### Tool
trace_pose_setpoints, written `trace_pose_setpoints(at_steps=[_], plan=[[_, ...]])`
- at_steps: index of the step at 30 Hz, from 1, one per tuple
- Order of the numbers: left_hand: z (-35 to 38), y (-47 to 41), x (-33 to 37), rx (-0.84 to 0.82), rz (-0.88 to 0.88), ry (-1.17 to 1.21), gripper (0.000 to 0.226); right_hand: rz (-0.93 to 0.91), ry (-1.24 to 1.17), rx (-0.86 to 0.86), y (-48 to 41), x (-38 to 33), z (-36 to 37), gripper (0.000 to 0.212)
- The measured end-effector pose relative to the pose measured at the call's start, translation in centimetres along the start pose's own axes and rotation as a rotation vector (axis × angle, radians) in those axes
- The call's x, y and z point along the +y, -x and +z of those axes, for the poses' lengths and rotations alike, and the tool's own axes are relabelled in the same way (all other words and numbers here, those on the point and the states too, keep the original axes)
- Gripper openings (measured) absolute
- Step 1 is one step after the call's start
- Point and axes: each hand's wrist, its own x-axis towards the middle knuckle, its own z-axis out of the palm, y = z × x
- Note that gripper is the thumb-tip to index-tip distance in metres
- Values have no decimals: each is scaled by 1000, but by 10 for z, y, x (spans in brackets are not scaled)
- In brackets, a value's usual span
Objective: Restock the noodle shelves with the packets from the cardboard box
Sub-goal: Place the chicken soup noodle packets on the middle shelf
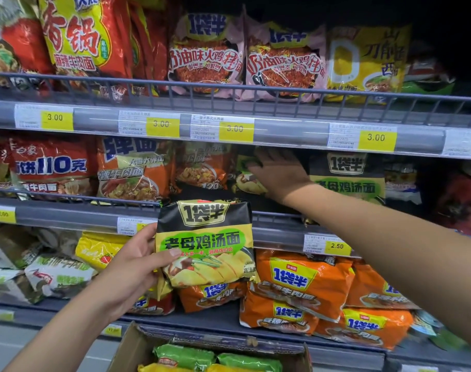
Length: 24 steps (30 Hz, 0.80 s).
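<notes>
My left hand (133, 267) holds a black-and-yellow noodle packet (206, 242) upright in front of the middle shelf's rail. My right hand (278, 174) reaches into the middle shelf, its fingers spread flat against another black-and-yellow packet (247, 178) standing deep inside. A matching packet (347, 178) stands just right of that hand. The cardboard box (127, 353) sits at the bottom centre with green and yellow packets (186, 357) inside.
Three wire-fronted shelves with price tags (235, 128) run across the view. Pink and red packets (206, 53) fill the top shelf, orange ones (304, 284) the lower right, red and orange ones (133, 170) the middle left. The middle shelf's far right is dark.
</notes>
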Motion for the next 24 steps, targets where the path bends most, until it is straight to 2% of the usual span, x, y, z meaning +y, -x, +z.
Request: trace_pose_setpoints(at_steps=[2,4,6,9,10,12,15,17,18,20,24], plan=[[-1,1,0,-14,0,17,65,-18,23,70,-4,-2,5,42],[-4,-1,-1,-28,-6,3,97,-14,10,105,-5,-3,12,40],[-3,-2,1,-19,-1,-6,107,-25,-7,100,-5,-1,15,41],[2,-7,6,-6,1,5,96,-80,-84,-21,-3,7,9,55],[4,-10,9,1,7,10,84,-82,-147,-62,0,10,3,58],[11,-14,18,24,26,15,59,-8,-339,-57,10,15,-10,49],[23,-29,34,29,12,63,52,274,-848,83,40,17,-29,28],[33,-40,45,41,-12,81,48,361,-1203,1,65,14,-38,24],[39,-46,50,55,-24,73,43,341,-1281,-64,76,12,-39,29],[52,-61,58,68,-45,49,33,294,-1351,-133,89,11,-33,35],[74,-92,70,79,-80,-48,42,427,-1328,-33,81,16,-11,55]])
